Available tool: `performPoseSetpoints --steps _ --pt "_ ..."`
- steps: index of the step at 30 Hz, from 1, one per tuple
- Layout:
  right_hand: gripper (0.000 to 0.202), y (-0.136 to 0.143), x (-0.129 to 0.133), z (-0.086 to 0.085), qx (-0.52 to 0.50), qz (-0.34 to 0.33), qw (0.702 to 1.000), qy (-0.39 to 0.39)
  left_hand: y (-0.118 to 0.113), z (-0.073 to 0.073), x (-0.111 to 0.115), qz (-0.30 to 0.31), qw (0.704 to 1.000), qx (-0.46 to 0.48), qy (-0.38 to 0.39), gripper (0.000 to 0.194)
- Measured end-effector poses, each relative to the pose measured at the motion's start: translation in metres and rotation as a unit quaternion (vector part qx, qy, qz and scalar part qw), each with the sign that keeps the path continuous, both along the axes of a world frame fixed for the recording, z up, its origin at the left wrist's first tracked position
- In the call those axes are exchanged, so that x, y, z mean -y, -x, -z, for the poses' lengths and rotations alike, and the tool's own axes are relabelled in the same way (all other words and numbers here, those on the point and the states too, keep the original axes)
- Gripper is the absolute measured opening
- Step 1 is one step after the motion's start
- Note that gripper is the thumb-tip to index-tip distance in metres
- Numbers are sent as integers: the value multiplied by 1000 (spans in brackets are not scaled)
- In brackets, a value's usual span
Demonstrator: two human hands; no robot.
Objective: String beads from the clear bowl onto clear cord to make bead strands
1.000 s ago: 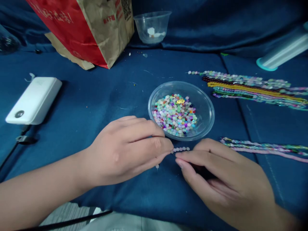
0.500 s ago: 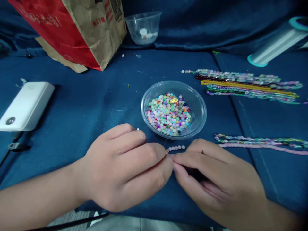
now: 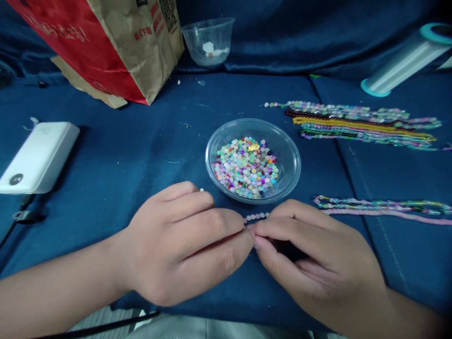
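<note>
A short row of pale pink beads [image 3: 256, 217] extends from the fingertips of my left hand [image 3: 190, 245], just in front of the bowl. Thumb and forefinger of that hand are pinched on the bead string. My right hand [image 3: 318, 259] is closed too, its thumb and forefinger tips pressed together right against the left fingertips. What sits between the right fingertips is hidden. Behind both hands stands a clear plastic bowl [image 3: 295, 165] holding many small loose beads [image 3: 245, 169] of mixed colours. A tiny silvery bead [image 3: 201, 190] shows just beyond the left knuckles.
Several bead strands [image 3: 363, 125] lie at the back right, with more strands [image 3: 384, 206] nearer. A paper bag [image 3: 141, 52], a clear tub [image 3: 208, 42] and a roll with turquoise ends [image 3: 406, 61] stand at the back. A white power bank [image 3: 42, 155] rests left on the blue cloth [image 3: 141, 141].
My right hand has moved slightly up and left, now reaching the far end of the pink bead row. Both hands keep their pinch. The whole view has shifted a little.
</note>
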State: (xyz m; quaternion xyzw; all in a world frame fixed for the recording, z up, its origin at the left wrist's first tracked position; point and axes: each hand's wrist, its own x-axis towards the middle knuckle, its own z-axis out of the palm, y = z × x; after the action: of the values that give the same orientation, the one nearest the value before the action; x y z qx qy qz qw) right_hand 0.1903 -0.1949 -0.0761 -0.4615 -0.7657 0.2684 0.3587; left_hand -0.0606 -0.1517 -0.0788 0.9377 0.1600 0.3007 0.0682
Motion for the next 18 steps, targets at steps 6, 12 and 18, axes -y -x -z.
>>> performPoseSetpoints --steps 6,12,18 --pt "19 -2 -1 2 -30 -13 999 41 0 2 -3 7 1000 7 8 27" --pt "21 -1 -1 2 -31 -9 998 59 0 2 -6 15 996 20 80 24" --pt "20 -2 -1 3 -24 -11 998 49 0 4 -3 -19 990 38 137 24"
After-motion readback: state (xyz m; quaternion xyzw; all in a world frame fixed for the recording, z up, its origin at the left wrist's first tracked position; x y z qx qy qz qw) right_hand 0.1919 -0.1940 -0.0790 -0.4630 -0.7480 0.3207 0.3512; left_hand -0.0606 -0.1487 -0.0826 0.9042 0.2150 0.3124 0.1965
